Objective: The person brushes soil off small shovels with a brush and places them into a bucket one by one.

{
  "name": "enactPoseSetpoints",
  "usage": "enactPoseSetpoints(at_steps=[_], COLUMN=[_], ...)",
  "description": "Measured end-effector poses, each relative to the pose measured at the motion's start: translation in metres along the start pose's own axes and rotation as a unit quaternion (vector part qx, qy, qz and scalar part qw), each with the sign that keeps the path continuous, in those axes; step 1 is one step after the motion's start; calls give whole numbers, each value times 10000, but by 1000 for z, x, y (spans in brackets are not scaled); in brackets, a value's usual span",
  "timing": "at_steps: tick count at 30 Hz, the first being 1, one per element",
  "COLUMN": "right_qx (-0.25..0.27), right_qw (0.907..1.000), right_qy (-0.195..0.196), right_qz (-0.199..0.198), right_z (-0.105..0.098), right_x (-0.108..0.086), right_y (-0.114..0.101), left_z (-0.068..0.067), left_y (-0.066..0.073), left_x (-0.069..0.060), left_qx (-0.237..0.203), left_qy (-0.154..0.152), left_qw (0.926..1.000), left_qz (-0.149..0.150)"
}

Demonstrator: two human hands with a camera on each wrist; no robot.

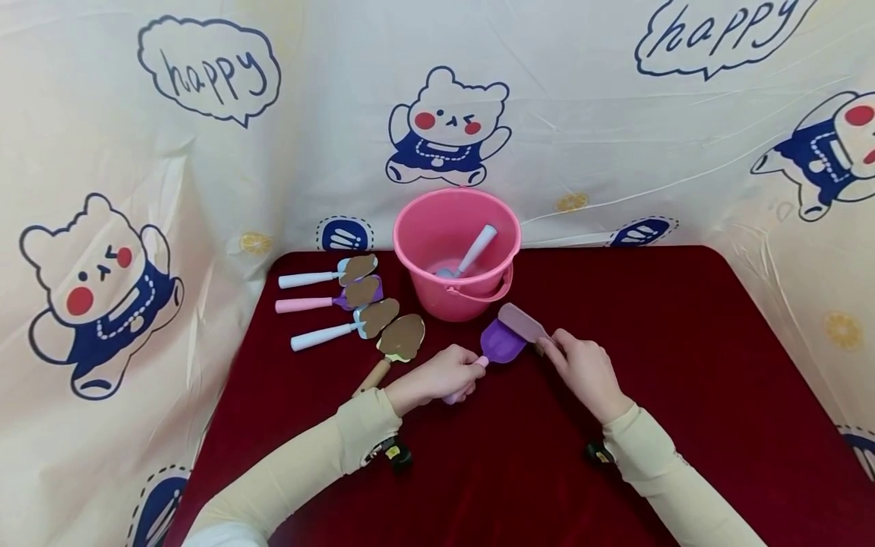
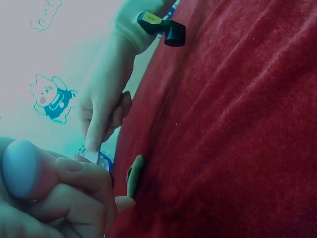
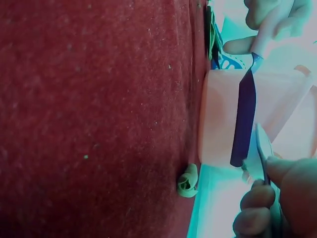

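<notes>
My left hand (image 1: 447,374) grips the pink handle (image 2: 22,168) of a toy shovel with a purple blade (image 1: 502,344), held above the table. My right hand (image 1: 584,370) pinches a flat mauve scraper-like piece (image 1: 522,324), which overlaps the upper right of the purple blade in the head view. In the right wrist view the flat piece (image 3: 262,146) stands close by the tip of the purple blade (image 3: 244,119); whether they touch I cannot tell.
Behind the hands stands a pink bucket (image 1: 447,292) with a blue-handled shovel (image 1: 476,249) inside. Several shovels with brown-covered blades, one wooden-handled (image 1: 401,336), lie at the left. A small curled green thing (image 3: 188,181) sits on the red cloth (image 1: 683,365).
</notes>
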State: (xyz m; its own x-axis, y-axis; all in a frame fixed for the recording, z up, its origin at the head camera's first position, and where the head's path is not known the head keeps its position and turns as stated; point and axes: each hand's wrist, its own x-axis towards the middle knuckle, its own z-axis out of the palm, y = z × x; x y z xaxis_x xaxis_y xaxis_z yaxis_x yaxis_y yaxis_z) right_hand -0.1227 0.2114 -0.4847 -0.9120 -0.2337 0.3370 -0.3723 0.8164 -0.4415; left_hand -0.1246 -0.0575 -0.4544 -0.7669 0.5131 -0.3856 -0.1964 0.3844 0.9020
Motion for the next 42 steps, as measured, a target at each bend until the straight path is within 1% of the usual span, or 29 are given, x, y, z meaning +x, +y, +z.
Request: enactPoseSetpoints(at_steps=[3, 5, 6, 7, 9, 10, 13, 14, 16, 18, 20, 21, 24, 26, 28, 30, 33, 36, 38, 42], right_qx=[351, 703, 832, 943, 1055, 1004, 570, 433, 283, 379, 637, 795, 1238, 1388, 1373, 1214, 741, 434, 361, 301], right_qw=[9983, 9933, 9903, 9879, 9861, 9878, 9969, 9984, 9993, 9987, 9966, 9948, 9862, 9800, 9776, 9804, 9886, 9927, 9946, 9981], right_qy=[-404, -693, -769, -769, -609, -508, -180, -129, -150, -190, -289, -396, -931, -1249, -1388, -1287, -946, -589, -370, -17], right_qz=[225, 592, 800, 964, 1127, 1072, 516, 347, 188, 269, 427, 490, 590, 688, 788, 869, 905, 963, 903, 534], right_z=[-1, -2, -3, -4, -4, -4, -2, -1, 1, 2, 2, 2, 0, -2, -4, -5, -7, -9, -10, -8], right_x=[0, 2, 2, 3, 3, 3, 1, 1, -1, -1, -2, -2, -1, 1, 2, 3, 4, 3, 3, 2], right_y=[-2, -2, -2, -2, -2, -2, -3, -4, -4, -5, -4, -4, -3, -3, -2, -1, 3, 6, 6, 1], left_z=[0, 0, 0, 0, 1, 1, 2, 2, 2, 3, 2, 2, 2, 2, 2, 2, 2, 3, 3, 4], left_y=[0, 0, 1, 1, 2, 3, 3, 3, 3, 3, 3, 3, 3, 3, 2, 1, 0, 1, 2, 0], left_x=[1, 0, 0, -1, -1, -1, 0, 0, 1, 1, 1, 2, 3, 3, 4, 4, 3, 2, 2, 5], left_qx=[-23, -21, -24, -14, 0, 9, 31, 31, 37, 40, 50, 49, 76, 111, 145, 166, 107, 54, 60, 44], left_qy=[-4, -13, -21, -21, -15, -13, -16, -20, -24, -17, 3, 14, 48, 49, 47, 45, -21, -122, -97, 13], left_qw=[10000, 10000, 10000, 10000, 10000, 10000, 10000, 10000, 10000, 10000, 10000, 10000, 10000, 9999, 9999, 9998, 9999, 9999, 9999, 10000], left_qz=[-31, -26, -23, -15, -9, -23, -20, -18, -8, 4, -2, -9, 1, 11, 25, 27, -10, -36, -23, -19])
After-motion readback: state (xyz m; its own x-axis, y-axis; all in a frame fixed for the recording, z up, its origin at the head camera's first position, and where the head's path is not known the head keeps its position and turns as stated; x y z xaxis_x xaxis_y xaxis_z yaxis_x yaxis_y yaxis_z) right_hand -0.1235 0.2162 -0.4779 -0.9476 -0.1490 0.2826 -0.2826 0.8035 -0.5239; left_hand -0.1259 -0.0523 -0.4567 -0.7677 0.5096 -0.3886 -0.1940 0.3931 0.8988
